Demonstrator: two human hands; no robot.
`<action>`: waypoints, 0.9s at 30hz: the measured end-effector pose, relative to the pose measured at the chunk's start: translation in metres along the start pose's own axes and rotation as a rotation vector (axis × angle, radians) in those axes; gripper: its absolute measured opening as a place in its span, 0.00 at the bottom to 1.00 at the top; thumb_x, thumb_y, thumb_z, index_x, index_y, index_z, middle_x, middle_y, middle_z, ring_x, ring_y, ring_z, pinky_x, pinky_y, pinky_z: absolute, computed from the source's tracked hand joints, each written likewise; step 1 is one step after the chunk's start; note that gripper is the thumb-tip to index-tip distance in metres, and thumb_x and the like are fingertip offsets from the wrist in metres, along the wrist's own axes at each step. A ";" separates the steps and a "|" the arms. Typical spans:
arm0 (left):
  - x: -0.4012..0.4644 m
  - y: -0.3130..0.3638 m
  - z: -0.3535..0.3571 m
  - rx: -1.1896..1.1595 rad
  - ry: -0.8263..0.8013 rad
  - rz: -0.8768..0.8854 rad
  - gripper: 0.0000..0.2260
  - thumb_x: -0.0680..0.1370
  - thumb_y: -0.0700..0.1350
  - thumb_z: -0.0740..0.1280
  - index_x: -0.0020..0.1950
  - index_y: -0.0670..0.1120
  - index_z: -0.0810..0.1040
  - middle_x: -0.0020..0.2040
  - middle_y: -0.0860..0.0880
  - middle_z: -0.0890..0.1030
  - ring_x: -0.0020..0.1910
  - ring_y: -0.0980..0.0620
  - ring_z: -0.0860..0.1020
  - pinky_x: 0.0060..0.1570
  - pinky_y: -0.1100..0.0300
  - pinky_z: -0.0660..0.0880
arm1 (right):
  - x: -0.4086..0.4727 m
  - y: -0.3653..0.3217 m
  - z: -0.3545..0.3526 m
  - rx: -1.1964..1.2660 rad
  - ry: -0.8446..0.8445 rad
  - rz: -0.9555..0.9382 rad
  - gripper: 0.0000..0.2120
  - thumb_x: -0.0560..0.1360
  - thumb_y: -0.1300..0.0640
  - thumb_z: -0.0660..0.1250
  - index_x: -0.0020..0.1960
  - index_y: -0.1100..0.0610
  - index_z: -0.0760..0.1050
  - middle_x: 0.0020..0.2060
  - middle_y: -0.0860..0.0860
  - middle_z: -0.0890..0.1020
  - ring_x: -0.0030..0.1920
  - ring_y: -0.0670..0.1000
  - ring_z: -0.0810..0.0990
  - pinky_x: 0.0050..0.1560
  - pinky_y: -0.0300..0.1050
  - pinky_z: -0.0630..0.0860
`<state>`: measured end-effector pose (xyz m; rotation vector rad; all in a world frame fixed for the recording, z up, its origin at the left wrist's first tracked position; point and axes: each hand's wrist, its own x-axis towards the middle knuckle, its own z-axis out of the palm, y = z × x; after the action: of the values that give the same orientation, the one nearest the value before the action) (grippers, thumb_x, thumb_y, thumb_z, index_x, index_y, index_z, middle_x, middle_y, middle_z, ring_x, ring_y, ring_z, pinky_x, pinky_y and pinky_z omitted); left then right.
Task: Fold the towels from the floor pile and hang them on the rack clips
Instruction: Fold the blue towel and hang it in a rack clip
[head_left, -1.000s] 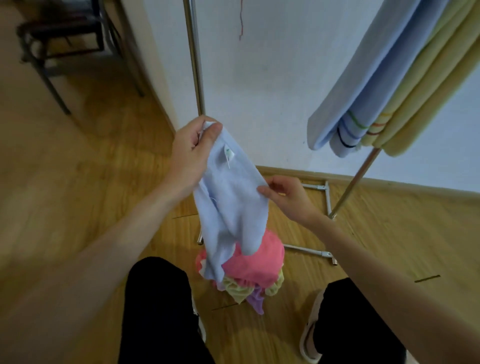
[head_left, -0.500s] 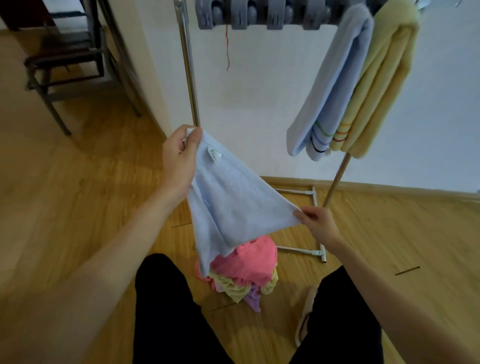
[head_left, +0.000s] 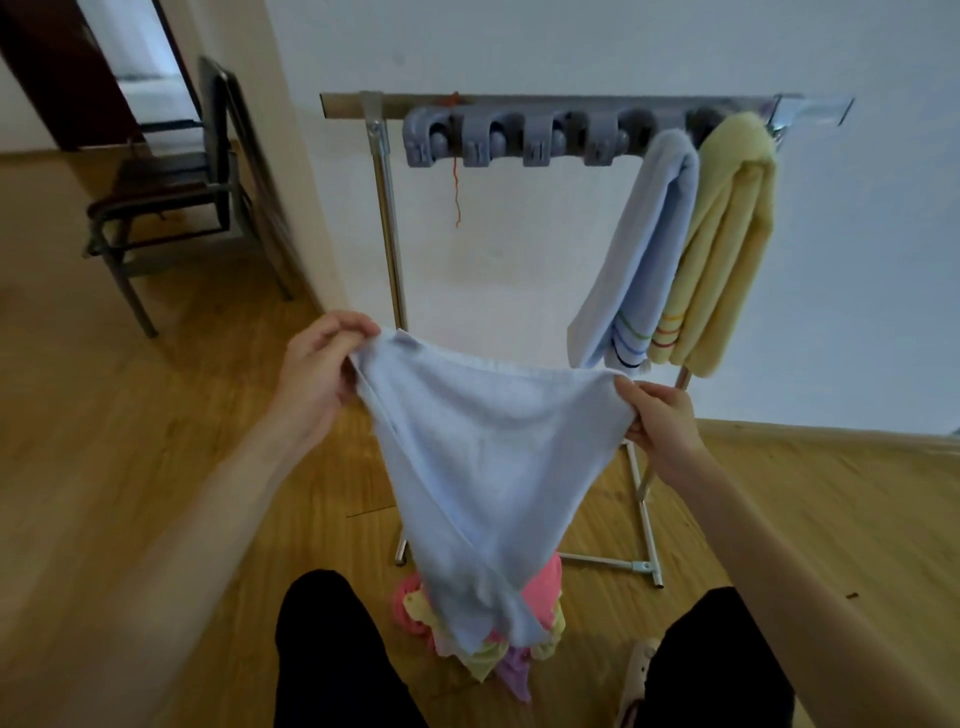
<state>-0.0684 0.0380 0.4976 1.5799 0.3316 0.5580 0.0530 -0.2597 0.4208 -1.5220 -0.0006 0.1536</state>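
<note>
A pale blue towel (head_left: 483, 457) hangs spread between my hands in front of the rack. My left hand (head_left: 319, 371) pinches its upper left corner and my right hand (head_left: 660, 415) pinches its upper right corner. The towel's lower end droops onto the floor pile (head_left: 540, 587) of pink, yellow and purple towels between my legs. The metal rack carries a row of grey clips (head_left: 524, 137). A folded light blue striped towel (head_left: 636, 260) and a folded yellow towel (head_left: 722, 244) hang from the right-hand clips.
The rack's left pole (head_left: 389, 234) and its floor frame (head_left: 644, 525) stand against a white wall. A dark metal chair (head_left: 171, 182) sits at the back left near a doorway. My black-trousered legs flank the pile on the wooden floor.
My right hand slid along the towel's edge out to the right and rose, stretching the towel wide. My view tilted up, bringing the rack's clips into sight.
</note>
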 end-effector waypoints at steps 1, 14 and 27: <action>-0.004 0.005 0.001 0.002 -0.061 -0.030 0.10 0.80 0.36 0.59 0.44 0.43 0.79 0.41 0.48 0.76 0.35 0.52 0.75 0.31 0.58 0.71 | 0.000 -0.004 0.003 -0.018 0.005 0.006 0.11 0.77 0.58 0.66 0.39 0.64 0.74 0.21 0.47 0.64 0.24 0.46 0.64 0.23 0.38 0.66; -0.027 0.022 0.023 0.835 -0.918 0.279 0.15 0.79 0.33 0.60 0.59 0.46 0.80 0.51 0.52 0.83 0.48 0.62 0.81 0.50 0.68 0.76 | -0.008 -0.040 0.017 0.031 -0.113 0.156 0.15 0.77 0.60 0.66 0.33 0.57 0.66 0.21 0.47 0.60 0.22 0.45 0.60 0.23 0.37 0.60; -0.025 0.028 0.073 0.593 -0.775 0.559 0.06 0.78 0.42 0.66 0.49 0.48 0.82 0.43 0.56 0.81 0.47 0.60 0.78 0.47 0.68 0.73 | -0.035 -0.072 0.014 0.067 -0.563 0.123 0.11 0.78 0.66 0.61 0.42 0.63 0.79 0.32 0.53 0.76 0.33 0.46 0.73 0.38 0.36 0.74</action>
<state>-0.0535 -0.0394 0.5202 2.3435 -0.6045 0.2209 0.0246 -0.2526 0.4959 -1.3696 -0.3467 0.6695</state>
